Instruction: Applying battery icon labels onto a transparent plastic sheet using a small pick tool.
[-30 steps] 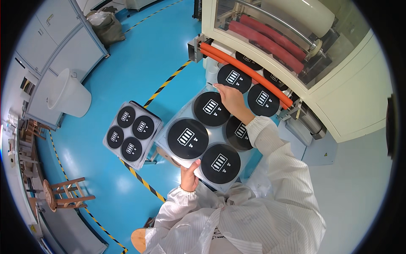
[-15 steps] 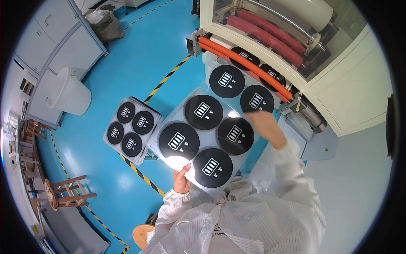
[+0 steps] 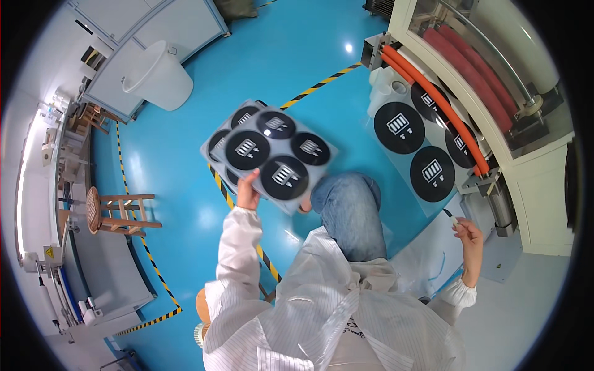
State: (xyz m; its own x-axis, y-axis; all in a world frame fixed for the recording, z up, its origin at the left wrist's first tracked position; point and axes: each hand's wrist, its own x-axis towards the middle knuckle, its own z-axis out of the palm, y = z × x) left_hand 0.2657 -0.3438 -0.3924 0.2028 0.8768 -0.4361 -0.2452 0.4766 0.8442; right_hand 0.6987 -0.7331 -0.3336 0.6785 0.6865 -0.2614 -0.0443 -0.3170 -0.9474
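My left hand (image 3: 249,190) pinches the near edge of a clear plastic sheet (image 3: 278,150) with several round black discs printed with white bar symbols. This sheet hangs over a stack of similar sheets (image 3: 228,128), partly hiding it. Off to the right, my right hand (image 3: 470,238) closes its fingers on a small blade-like tool (image 3: 451,214) with a dark tip and pale handle. Beyond that hand, a clear film (image 3: 405,162) with matching black discs hangs out from under an orange roller (image 3: 436,111) of a machine.
The cream machine housing (image 3: 538,179) with red rollers (image 3: 467,68) stands at the far right. My jeans-clad knee (image 3: 349,210) lies between the sheet and the film. A white bin (image 3: 164,80) and a wooden stool (image 3: 117,210) stand left. Black-yellow tape (image 3: 322,85) marks the blue floor.
The sheet in my left hand is now separate from the film and has swung left over the stack. My right hand has drawn back to the right, and the blade-like tool now shows.
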